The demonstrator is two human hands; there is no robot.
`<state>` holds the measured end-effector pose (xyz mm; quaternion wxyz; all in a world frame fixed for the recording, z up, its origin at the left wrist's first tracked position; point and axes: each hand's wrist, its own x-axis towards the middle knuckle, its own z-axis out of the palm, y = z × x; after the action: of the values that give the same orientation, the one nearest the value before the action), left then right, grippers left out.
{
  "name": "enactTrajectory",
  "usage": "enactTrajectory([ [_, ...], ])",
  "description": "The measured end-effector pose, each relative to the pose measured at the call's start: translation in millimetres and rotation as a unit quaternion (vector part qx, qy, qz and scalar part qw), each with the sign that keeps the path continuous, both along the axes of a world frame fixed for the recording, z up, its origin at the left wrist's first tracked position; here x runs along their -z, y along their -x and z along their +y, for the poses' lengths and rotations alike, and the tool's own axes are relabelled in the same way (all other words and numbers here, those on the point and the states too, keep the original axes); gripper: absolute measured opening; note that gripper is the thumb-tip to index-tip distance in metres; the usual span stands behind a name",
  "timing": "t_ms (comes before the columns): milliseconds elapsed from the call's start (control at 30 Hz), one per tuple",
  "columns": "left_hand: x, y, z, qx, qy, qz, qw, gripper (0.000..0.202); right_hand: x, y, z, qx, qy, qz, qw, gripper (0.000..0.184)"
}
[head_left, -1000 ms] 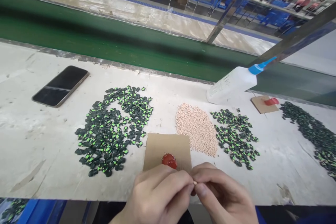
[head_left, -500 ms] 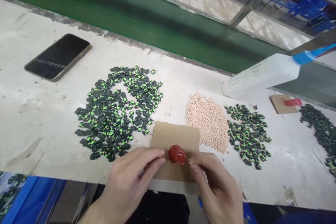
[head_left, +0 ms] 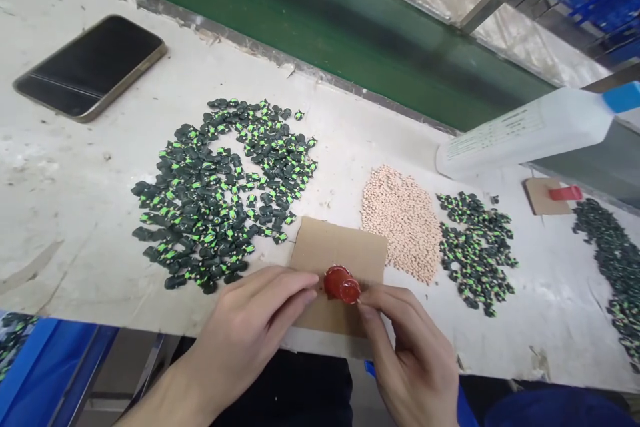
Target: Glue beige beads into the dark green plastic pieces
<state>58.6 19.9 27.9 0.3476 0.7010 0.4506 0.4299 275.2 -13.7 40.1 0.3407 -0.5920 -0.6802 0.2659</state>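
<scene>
A small red, glossy cup-like piece [head_left: 342, 284] with a round raised top stands on a square of brown cardboard [head_left: 345, 243] at the table's front edge. To its left is my left hand [head_left: 265, 313], thumb and fingers pinched together; anything between them is too small or hidden to name. On the other side my right hand [head_left: 410, 340] is closed in a pinch, its fingertips at the rim of the red piece. A tiny pale speck shows at those fingertips, too small to make out.
Dark green-and-black small pieces [head_left: 200, 213] lie heaped on the left, with more [head_left: 475, 247] at right. Between them is a pile of pinkish beads [head_left: 400, 220]. A phone [head_left: 95, 67], a white bottle [head_left: 525, 130] and another cardboard square [head_left: 540, 200] with a red piece rest farther out.
The camera view has shifted and tilted slightly. My right fingertips are now closer to the rim of the red piece; my left hand stays pinched beside it.
</scene>
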Motion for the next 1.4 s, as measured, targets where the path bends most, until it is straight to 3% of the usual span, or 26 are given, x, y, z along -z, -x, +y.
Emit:
enactTrajectory([
  [200,-1.2,1.5,-5.5,-0.014,-0.013,0.004,1.000,0.031,-1.5,0.8,-2.2,0.002,-0.004,0.013,1.000,0.029],
  [333,-12.1,-2.9,-11.9,-0.061,0.089,-0.075,0.991,0.026,-11.1,1.5,-2.7,0.069,0.047,0.118,0.990,0.018],
  [500,-32.6,-22.5,-6.4,-0.031,0.262,-0.239,0.935,0.025,-24.5,1.6,-3.1,0.076,0.150,0.339,0.926,0.008],
  [633,-37.3,-34.4,-2.4,0.015,0.359,-0.325,0.874,0.023,-29.4,4.7,-7.1,0.074,0.169,0.389,0.903,0.006],
  [800,-31.6,-31.8,-7.4,0.066,0.421,-0.349,0.834,0.020,-32.5,10.6,-9.1,0.081,0.132,0.345,0.926,0.009],
  [1067,-28.6,-24.9,-13.8,0.099,0.459,-0.364,0.804,0.014,-32.8,12.8,-10.8,0.049,0.109,0.313,0.942,0.020],
  [1233,-30.9,-24.1,-12.1,0.100,0.466,-0.363,0.801,0.015,-35.8,16.3,-9.6,0.064,0.073,0.304,0.948,0.017],
  [1400,-40.5,-30.2,-8.1,0.059,0.498,-0.366,0.784,0.012,-44.3,8.3,1.2,0.011,0.085,0.205,0.975,0.021],
])
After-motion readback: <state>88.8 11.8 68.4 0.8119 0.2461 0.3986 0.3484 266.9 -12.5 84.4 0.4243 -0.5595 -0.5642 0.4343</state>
